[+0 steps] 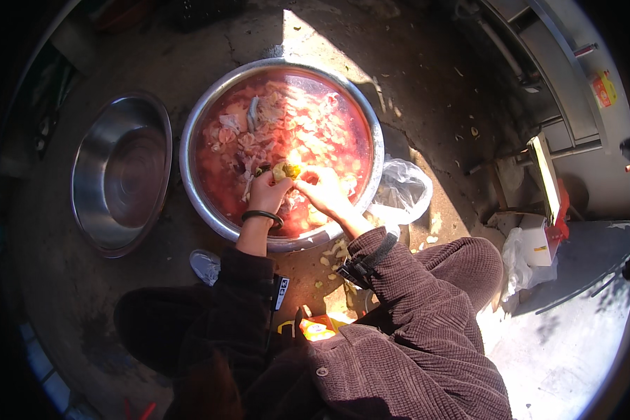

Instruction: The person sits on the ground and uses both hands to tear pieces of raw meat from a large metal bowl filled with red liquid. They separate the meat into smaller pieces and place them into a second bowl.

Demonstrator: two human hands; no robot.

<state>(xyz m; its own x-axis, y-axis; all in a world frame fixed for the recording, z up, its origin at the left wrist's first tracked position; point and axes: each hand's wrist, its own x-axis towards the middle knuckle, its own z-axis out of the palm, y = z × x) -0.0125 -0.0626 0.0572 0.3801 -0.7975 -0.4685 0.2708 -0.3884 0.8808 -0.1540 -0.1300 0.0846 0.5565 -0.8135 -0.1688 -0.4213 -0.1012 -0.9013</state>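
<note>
Both my hands are over the near part of a large round metal basin (pixel 190 175), which holds reddish water and many pale pieces of meat (pixel 297 126). A small yellow-green piece of offal (pixel 289 170), gizzard-like, is between my fingertips. My left hand (pixel 267 192) is closed round its left side, with a dark bit at the fingers that I cannot make out. Closed in a pinch, my right hand (pixel 324 190) meets its right side. A dark bangle (pixel 262 216) circles my left wrist. Among the meat lies a grey-blue strip (pixel 253 114).
A metal basin (pixel 124 175) stands tilted at the left. Against the big basin's right rim sits a clear plastic bag (pixel 404 190). Pale scraps (pixel 325 260) litter the floor near my legs. Boxes and bags (pixel 535 245) are at the right, beside a metal frame.
</note>
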